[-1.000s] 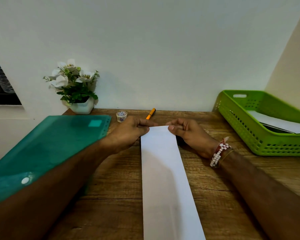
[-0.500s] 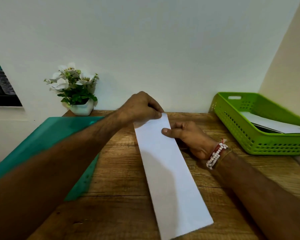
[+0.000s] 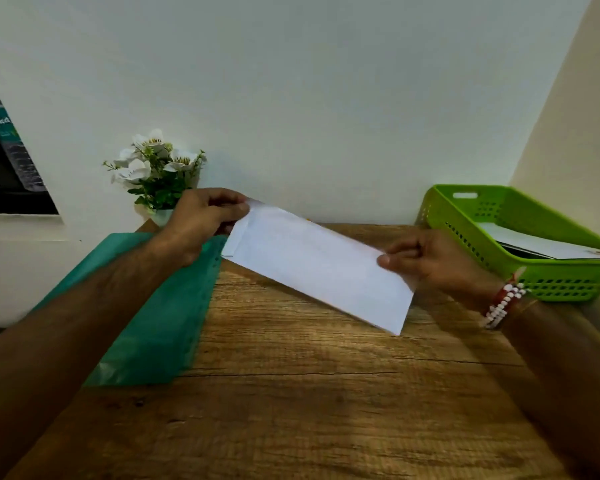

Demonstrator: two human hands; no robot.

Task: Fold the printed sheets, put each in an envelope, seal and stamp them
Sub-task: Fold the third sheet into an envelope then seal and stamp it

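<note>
- The folded sheet (image 3: 317, 263), a long white strip of paper, is held at both short ends, one end in each hand.
- The far-left end is pinched by the left hand (image 3: 201, 220); the fingers are curled over the top edge and the thumb is tucked under it.
- The right end is pinched by the right hand (image 3: 430, 261); the thumb is laid flat on the upper face and the curled fingers are hidden behind the paper.
- The strip is stretched between the hands on a slant, high at the far left and lower at the near right.
- It is raised over the far half of the wooden table (image 3: 309, 393); whether its lowest corner touches the wood cannot be told.
- A beaded bracelet (image 3: 503, 303) of white and red beads is worn on the right wrist.
- A green plastic folder (image 3: 160, 323) is laid on the left side of the table, partly covered by the left forearm.
- A potted plant (image 3: 156, 171) with white flowers is set at the far-left corner, against the wall and behind the left hand.
- A green basket (image 3: 551, 282) is placed at the far right, well apart from the strip; white papers (image 3: 541, 245) are stacked inside it.
</note>
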